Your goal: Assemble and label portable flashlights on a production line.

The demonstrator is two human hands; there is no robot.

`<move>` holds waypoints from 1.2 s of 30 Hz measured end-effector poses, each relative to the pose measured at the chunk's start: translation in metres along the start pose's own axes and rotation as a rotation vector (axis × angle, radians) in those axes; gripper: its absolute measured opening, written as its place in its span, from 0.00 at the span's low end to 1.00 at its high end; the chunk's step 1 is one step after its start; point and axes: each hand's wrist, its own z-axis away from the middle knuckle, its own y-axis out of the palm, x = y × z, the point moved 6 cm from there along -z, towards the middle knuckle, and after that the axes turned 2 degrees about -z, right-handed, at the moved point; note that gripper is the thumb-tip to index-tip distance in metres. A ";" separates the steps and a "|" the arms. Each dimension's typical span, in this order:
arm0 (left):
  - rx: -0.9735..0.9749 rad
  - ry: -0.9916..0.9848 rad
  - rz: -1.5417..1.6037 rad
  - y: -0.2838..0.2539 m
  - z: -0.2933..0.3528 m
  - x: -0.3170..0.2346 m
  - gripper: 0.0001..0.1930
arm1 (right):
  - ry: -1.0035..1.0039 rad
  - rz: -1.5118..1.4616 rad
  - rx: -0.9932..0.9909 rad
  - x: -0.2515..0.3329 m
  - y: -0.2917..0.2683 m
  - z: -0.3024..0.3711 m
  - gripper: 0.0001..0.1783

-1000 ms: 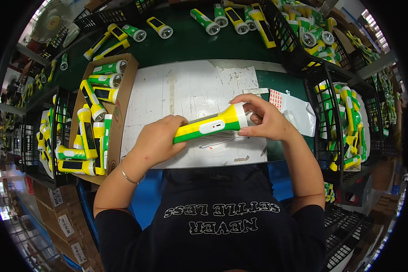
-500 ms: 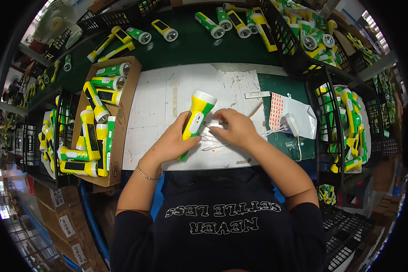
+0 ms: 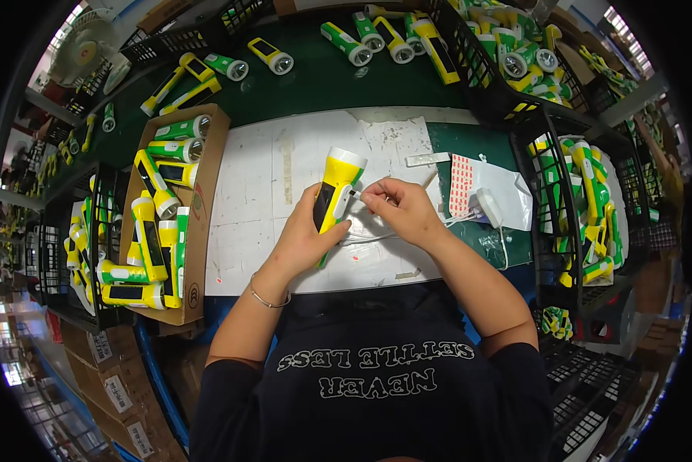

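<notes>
My left hand (image 3: 304, 240) is wrapped round the lower body of a yellow and green flashlight (image 3: 346, 165), tilted with its white-rimmed head away from me. A dark panel and a white strip show along its side. Close to its right side, my right hand (image 3: 409, 214) pinches the small plug end of a white charging cable (image 3: 377, 239). That tip is at the white strip; I cannot tell whether it is inside the socket. Loose white cable runs under the right hand towards a white charger (image 3: 489, 208) at the right.
At left, a cardboard box (image 3: 207, 185) holds several flashlights. Black crates (image 3: 546, 192) of flashlights stand at right. More flashlights (image 3: 272, 55) lie on the green table (image 3: 300, 92) behind the white board (image 3: 246, 177). A sheet of red stickers (image 3: 461, 185) lies by the charger.
The flashlight has turned in my left hand, so its dark panel now shows. My right fingers have brought the cable end up to its side. The whole view has shifted slightly.
</notes>
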 end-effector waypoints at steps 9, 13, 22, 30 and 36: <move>-0.242 0.245 -0.512 0.003 0.008 -0.020 0.33 | 0.054 -0.015 -0.038 -0.010 -0.005 0.002 0.11; -0.267 0.203 -0.579 0.003 0.010 -0.024 0.33 | 0.149 -0.089 0.006 -0.018 -0.001 0.005 0.10; -0.192 0.221 -0.516 0.010 0.008 -0.021 0.34 | 0.166 -0.003 0.064 -0.011 -0.010 0.006 0.10; -0.274 0.236 -0.524 0.006 0.001 -0.019 0.33 | 0.130 0.037 0.054 -0.005 -0.014 0.012 0.11; -0.112 0.038 0.628 0.010 -0.022 -0.023 0.28 | -0.156 0.267 -0.057 0.029 -0.007 0.026 0.21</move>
